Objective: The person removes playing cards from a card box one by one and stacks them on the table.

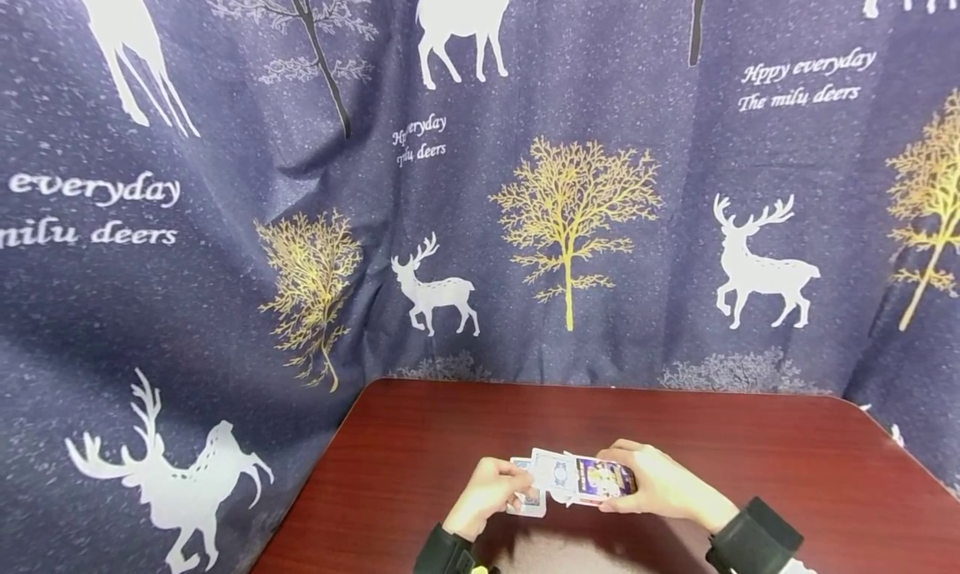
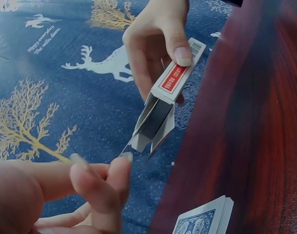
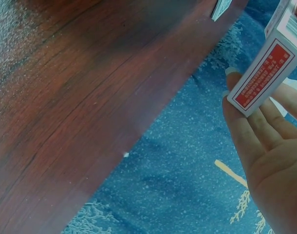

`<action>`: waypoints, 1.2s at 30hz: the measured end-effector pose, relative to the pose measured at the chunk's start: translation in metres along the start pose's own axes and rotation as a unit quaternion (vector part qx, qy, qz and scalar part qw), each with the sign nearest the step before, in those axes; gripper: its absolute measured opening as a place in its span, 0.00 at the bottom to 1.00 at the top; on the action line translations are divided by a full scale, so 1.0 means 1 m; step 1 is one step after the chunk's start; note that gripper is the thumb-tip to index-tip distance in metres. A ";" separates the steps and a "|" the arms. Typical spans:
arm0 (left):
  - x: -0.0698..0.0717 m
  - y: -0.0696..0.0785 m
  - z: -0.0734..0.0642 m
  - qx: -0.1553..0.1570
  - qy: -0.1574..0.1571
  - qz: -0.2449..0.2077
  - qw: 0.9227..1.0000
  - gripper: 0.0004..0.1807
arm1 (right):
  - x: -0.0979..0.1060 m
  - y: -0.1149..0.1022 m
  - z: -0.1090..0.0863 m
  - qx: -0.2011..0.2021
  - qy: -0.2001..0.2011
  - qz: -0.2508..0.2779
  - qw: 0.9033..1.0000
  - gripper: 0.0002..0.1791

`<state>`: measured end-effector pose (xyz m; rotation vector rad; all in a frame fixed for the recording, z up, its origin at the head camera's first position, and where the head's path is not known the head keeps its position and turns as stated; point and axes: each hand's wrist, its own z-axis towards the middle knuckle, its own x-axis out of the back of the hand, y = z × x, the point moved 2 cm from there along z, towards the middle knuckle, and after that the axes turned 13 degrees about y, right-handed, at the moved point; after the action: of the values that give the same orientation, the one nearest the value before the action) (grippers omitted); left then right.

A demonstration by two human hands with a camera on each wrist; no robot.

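Note:
My right hand (image 1: 660, 478) grips a playing-card box (image 1: 604, 478) by its far end, thumb on one narrow side and fingers on the other. The box has a purple printed face and a red label on its white edge, seen in the left wrist view. Its open end, with flaps (image 2: 163, 131) spread, faces my left hand (image 1: 487, 491). A white playing card (image 1: 553, 467) with a blue back stands partly out of that end. Thumb and finger of my left hand pinch its outer edge. Dark space shows inside the box mouth.
A small stack of blue-backed playing cards (image 2: 199, 222) lies on the reddish-brown wooden table (image 1: 450, 416), close by my left hand. Behind the table hangs a dark blue curtain (image 1: 637, 307) printed with deer and trees.

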<state>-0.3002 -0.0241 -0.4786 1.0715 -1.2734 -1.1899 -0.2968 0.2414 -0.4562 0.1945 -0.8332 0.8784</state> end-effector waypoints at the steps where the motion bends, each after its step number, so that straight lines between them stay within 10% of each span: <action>1: 0.001 0.000 0.000 -0.002 0.008 0.000 1.000 0.11 | 0.000 0.000 0.000 0.000 0.001 -0.001 1.000 0.29; 13: 0.012 0.001 0.008 -0.007 0.034 -0.035 0.999 0.12 | 0.004 0.001 0.001 -0.001 0.004 0.000 1.000 0.28; 22: 0.040 -0.009 0.034 -0.083 0.039 0.009 0.996 0.09 | 0.002 0.002 -0.002 -0.012 0.002 0.005 1.000 0.29; 29: 0.050 -0.026 0.064 -0.007 0.021 0.074 0.997 0.10 | 0.000 0.001 -0.006 -0.012 0.004 0.005 1.000 0.29; 36: 0.044 -0.038 0.079 -0.035 0.049 0.098 0.993 0.10 | 0.001 0.000 -0.009 -0.018 -0.008 0.023 1.000 0.29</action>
<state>-0.3827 -0.0674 -0.5085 0.9204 -1.2205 -1.0140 -0.2921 0.2461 -0.4616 0.1524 -0.8706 0.9060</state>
